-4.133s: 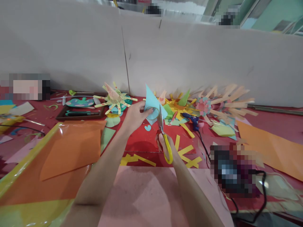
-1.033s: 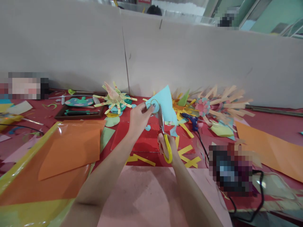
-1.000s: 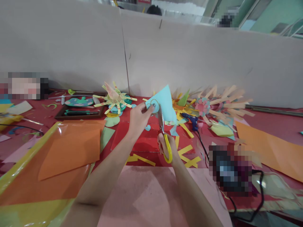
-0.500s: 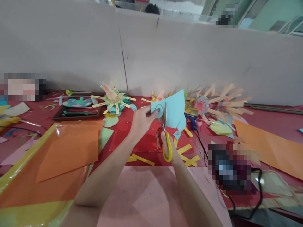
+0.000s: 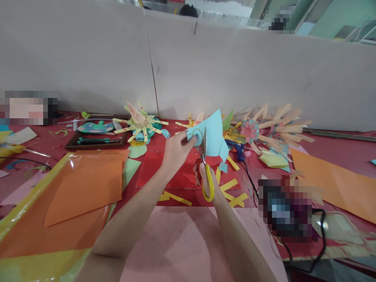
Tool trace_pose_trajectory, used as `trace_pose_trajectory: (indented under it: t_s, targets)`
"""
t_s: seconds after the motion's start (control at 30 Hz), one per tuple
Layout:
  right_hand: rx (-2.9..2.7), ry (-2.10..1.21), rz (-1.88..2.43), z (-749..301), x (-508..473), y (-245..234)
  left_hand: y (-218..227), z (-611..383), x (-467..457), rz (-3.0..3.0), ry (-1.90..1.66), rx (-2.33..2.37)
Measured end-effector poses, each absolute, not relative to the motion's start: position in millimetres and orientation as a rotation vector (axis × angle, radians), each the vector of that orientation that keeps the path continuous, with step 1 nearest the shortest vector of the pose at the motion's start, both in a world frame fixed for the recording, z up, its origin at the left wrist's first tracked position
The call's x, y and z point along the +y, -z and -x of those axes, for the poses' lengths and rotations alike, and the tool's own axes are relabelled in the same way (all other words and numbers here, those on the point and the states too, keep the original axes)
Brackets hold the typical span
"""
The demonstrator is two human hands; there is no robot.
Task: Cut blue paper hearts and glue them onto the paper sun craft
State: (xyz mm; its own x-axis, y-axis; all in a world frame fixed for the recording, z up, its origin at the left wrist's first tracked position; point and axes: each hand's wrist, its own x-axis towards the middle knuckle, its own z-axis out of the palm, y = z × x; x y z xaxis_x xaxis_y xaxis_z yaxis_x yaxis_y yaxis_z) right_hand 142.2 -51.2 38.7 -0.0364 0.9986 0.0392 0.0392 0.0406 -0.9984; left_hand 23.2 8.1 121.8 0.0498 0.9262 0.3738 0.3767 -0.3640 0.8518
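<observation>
My left hand [image 5: 178, 150] pinches the left part of a light blue paper sheet [image 5: 214, 131], close to a curved outline drawn on it. The sheet is held up above the table, and a narrow cut piece dangles from its lower right. In my right hand [image 5: 209, 181] is a pair of yellow-handled scissors [image 5: 208, 186], with my fingers through the handles. Its blades point up and lie against the blue paper just right of my left fingertips. Beneath both hands lies a red board [image 5: 164, 172].
Yellow paper strips [image 5: 232, 186] lie around the red board. Paper flowers [image 5: 141, 121] stand along the wall, with a brown tray [image 5: 96, 143] at left. Orange sheets [image 5: 88, 184] flank both sides. A blue glue gun [image 5: 238, 149] with a black cord rests at right.
The blue sheet has turned slightly, its right edge shifting left, and its dangling piece has swung. My hands and the scissors stay almost in the same place.
</observation>
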Motion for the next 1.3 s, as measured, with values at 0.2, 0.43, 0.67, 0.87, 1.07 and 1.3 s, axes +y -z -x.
trace_pose_trajectory:
  t_s: [0.2, 0.43, 0.67, 0.87, 1.07, 1.3]
  targets:
    - [-1.266, -1.191, 1.238, -141.6, -52.8, -46.2, -121.1, -22.3, 8.8, -1.819, -1.292, 1.334]
    - [-1.270, -1.164, 1.256, -143.6, -52.8, -41.5, -122.5, -22.5, 7.6, -1.780, -1.286, 1.312]
    - [-1.323, -1.142, 1.260, -144.3, -50.7, -40.8, -120.5, -21.5, 8.4, -1.776, -1.314, 1.311]
    - [-1.327, -1.133, 1.255, -143.8, -52.7, -39.9, -120.7, -21.9, 7.6, -1.749, -1.329, 1.280]
    - [-1.299, -1.136, 1.252, -143.5, -52.8, -38.1, -121.5, -22.2, 7.3, -1.776, -1.335, 1.288]
    - [-1.266, -1.142, 1.256, -142.9, -52.6, -36.4, -121.4, -22.5, 5.9, -1.773, -1.333, 1.295]
